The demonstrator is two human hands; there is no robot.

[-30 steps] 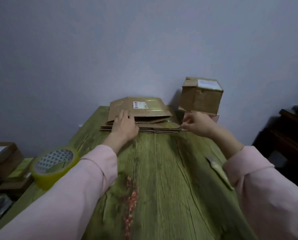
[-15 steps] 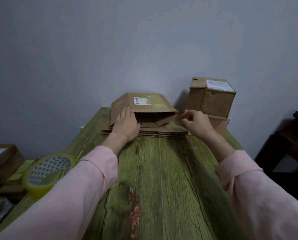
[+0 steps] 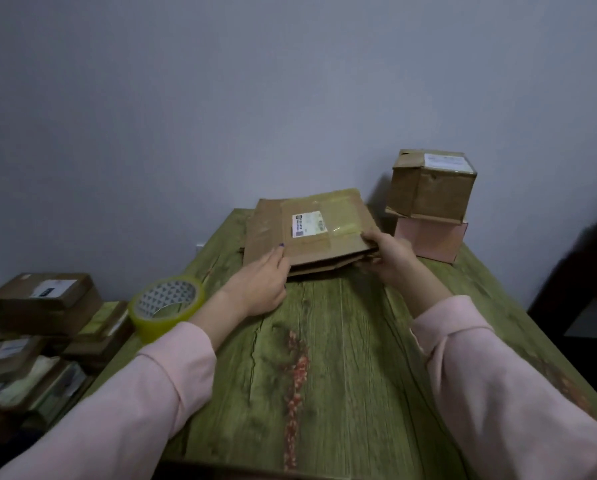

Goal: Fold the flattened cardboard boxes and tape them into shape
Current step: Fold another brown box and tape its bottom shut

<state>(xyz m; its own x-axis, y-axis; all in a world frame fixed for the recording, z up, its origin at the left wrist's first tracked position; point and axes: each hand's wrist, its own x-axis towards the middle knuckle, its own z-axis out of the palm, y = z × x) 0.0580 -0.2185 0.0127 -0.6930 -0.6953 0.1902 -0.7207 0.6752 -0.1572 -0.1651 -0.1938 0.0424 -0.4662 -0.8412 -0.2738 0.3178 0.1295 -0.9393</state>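
A flattened brown cardboard box (image 3: pixel 325 233) with a white label lies on top of a stack of flattened boxes at the far middle of the green table (image 3: pixel 342 341). My right hand (image 3: pixel 389 252) grips its near right corner, thumb on top. My left hand (image 3: pixel 264 282) holds its near left edge, with one finger stretched out over the cardboard. A roll of yellow tape (image 3: pixel 165 308) hangs around my left forearm.
A folded brown box (image 3: pixel 432 183) stands on a pink box (image 3: pixel 428 239) at the table's far right, close to the wall. Several taped boxes (image 3: pixel 44 303) are piled on the floor to the left. Dark furniture (image 3: pixel 588 271) stands on the right.
The top flattened box has been lifted off the stack and drawn nearer, now flatter. My right hand moved onto its right corner and my left slid to its near left edge.
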